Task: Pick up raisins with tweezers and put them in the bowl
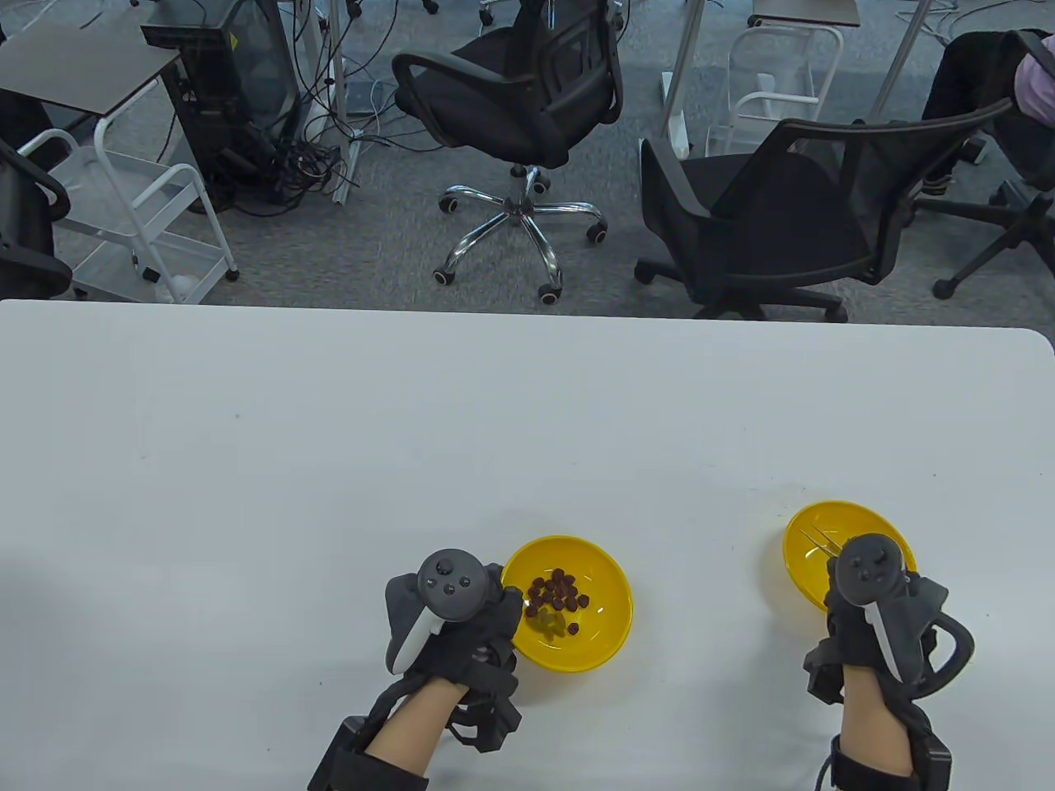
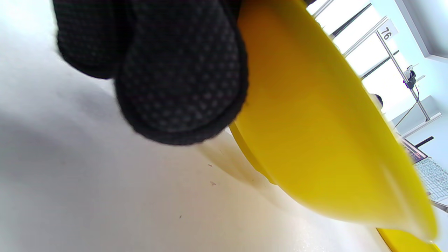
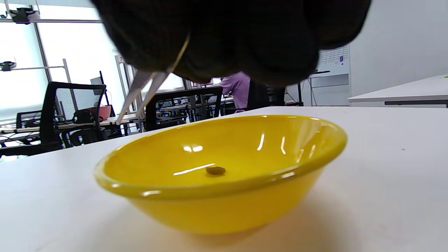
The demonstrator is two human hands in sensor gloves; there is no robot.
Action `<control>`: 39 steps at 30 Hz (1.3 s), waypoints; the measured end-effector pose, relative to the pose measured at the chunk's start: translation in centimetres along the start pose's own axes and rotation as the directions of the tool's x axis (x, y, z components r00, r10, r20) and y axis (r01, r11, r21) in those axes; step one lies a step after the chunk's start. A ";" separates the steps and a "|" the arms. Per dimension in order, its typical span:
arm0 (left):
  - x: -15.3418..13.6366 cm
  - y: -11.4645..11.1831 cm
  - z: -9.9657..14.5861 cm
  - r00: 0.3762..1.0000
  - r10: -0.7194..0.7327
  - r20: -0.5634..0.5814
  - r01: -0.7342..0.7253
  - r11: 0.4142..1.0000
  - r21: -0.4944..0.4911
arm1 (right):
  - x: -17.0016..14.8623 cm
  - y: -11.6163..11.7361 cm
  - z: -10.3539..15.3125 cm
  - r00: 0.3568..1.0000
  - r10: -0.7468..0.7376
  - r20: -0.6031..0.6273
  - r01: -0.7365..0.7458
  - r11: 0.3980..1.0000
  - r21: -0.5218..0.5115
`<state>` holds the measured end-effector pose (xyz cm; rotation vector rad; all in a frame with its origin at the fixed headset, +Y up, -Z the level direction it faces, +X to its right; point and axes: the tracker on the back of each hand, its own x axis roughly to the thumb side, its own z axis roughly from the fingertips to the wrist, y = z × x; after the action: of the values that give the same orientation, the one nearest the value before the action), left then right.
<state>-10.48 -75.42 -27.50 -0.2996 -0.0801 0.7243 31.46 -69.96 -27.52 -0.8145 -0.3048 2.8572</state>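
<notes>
Tweezers (image 3: 140,94) pinched in right hand (image 1: 878,622), tips apart above bowl (image 3: 224,196)

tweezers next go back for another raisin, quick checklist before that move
1. Tweezers held in right hand: ok.
2. Tips free of any raisin: ok, nothing between them in the right wrist view.
3. Last raisin lying inside right bowl: ok.
4. Raisin pile left in the left bowl: ok.
5. Left hand steadying that bowl: ok, fingers against its wall.
6. Grip firmness: cannot tell.
</notes>
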 end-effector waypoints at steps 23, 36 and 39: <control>0.2 -0.2 0.0 1.000 -0.001 0.019 0.001 1.000 -0.003 | 11.0 1.3 8.8 0.770 -0.288 0.569 0.107 0.938 0.330; 0.5 -0.5 0.1 0.999 -0.007 0.033 0.007 1.000 -0.008 | 13.2 2.8 12.0 0.702 -0.141 0.697 -0.087 0.956 0.282; 0.5 -0.6 0.1 0.999 -0.005 0.034 0.005 1.000 -0.010 | 13.4 3.0 12.2 0.694 -0.126 0.709 -0.100 0.958 0.268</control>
<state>-9.73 -75.47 -27.27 -0.2963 -0.1169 0.7243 13.42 -71.97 -24.78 0.4122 0.0383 2.9595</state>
